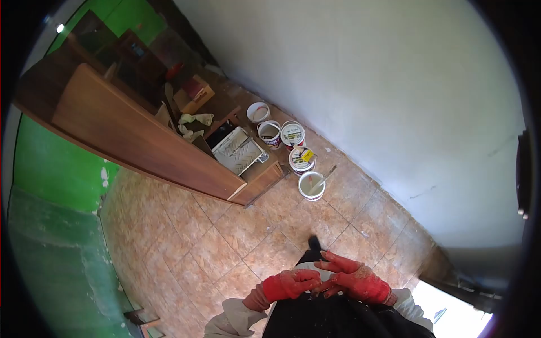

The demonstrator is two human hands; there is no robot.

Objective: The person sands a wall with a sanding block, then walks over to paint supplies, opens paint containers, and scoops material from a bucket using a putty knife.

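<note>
Both my hands are in worn red gloves and meet in front of my dark clothing at the bottom of the head view. My left hand (290,284) is closed, its fingers bent in a pinch beside the fingertips of the other hand. What it holds, if anything, is too small to tell. My right hand (359,280) has its fingers stretched out and apart, pointing left, with nothing seen in it. Pale smudges mark the right glove. A white bucket (303,195) with a stick leaning in it stands on the floor ahead.
Behind it are a lidded paint bucket (296,164) with a yellow-labelled item on top, another lidded bucket (292,134) and open buckets. A paint tray (239,152) rests on a wooden cabinet (146,143). A pale wall (360,73) runs along the right.
</note>
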